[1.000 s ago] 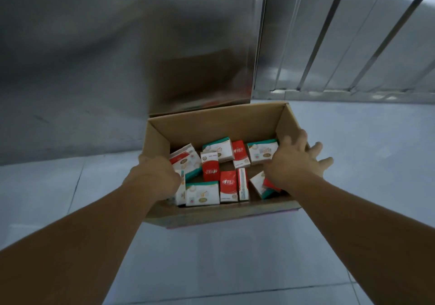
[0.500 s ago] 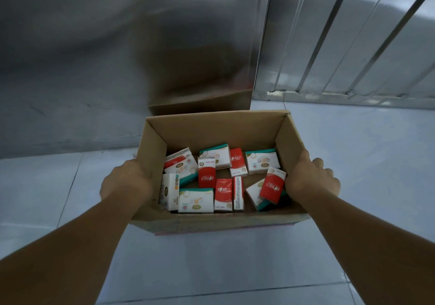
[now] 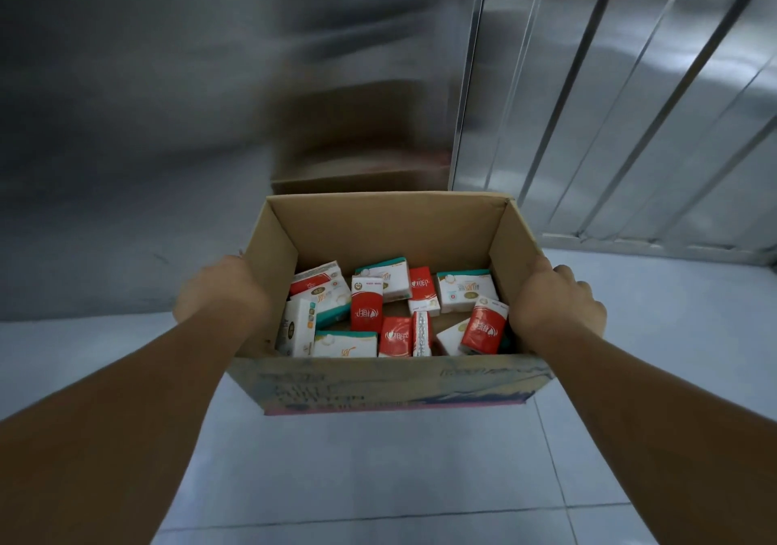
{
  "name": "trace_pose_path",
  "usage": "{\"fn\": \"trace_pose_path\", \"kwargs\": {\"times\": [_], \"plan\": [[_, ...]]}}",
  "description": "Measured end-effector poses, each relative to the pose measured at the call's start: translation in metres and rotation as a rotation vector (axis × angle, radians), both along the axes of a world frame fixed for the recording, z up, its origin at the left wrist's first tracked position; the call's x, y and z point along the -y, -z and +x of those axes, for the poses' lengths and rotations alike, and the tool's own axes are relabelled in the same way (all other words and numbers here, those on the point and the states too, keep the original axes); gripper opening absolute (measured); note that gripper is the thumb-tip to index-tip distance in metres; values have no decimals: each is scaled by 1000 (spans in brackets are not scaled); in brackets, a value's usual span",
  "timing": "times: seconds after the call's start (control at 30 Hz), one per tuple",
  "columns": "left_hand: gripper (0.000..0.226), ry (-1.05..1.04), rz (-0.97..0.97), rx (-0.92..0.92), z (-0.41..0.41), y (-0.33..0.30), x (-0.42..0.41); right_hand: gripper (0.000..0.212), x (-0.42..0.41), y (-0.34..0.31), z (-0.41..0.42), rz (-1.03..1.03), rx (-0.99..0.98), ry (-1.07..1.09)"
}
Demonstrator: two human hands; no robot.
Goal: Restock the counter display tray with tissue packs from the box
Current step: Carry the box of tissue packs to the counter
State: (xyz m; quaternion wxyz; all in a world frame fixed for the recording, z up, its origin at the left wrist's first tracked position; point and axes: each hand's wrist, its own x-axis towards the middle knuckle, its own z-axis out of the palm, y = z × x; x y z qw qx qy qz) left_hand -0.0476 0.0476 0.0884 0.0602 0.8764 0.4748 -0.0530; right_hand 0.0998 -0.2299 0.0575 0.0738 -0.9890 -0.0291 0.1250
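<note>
Left hand (image 3: 223, 296) clamped on box (image 3: 391, 380) left wall, fingers out of sight outside it. Right hand (image 3: 557, 309) curled over right wall, knuckles up. Both grip cardboard, box off floor (image 3: 378, 473). Inside: tissue packs (image 3: 366, 308), red and white-teal, jumbled single layer; lettering too small to read. Faded blue print on near wall, unreadable. Steel wall (image 3: 147, 124) just beyond far edge; open tile left, right, below.

Small red-and-white paper tissue packs (image 3: 366, 308) are lying jumbled in the open brown cardboard box (image 3: 378, 380), which is sitting between the left hand (image 3: 218, 292) and right hand (image 3: 555, 307), before the brushed-steel wall panel (image 3: 168, 103).
</note>
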Motion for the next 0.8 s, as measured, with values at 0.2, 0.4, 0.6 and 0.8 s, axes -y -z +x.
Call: {"fn": "trace_pose_path", "kwargs": {"times": [0.2, 0.4, 0.6, 0.8], "plan": [[18, -34, 19, 28, -18, -159, 15, 50, 10, -168, -10, 15, 14, -19], [42, -83, 1, 164, -22, -373, 41, 48, 28, -365, -9, 72, 60, -22], [38, -109, 11, 233, -41, -544, 75, 46, 47, -532, -21, 107, 140, -32], [42, -129, 60, 293, -83, -652, 98, 41, 68, -645, -61, 136, 227, -42]]}}
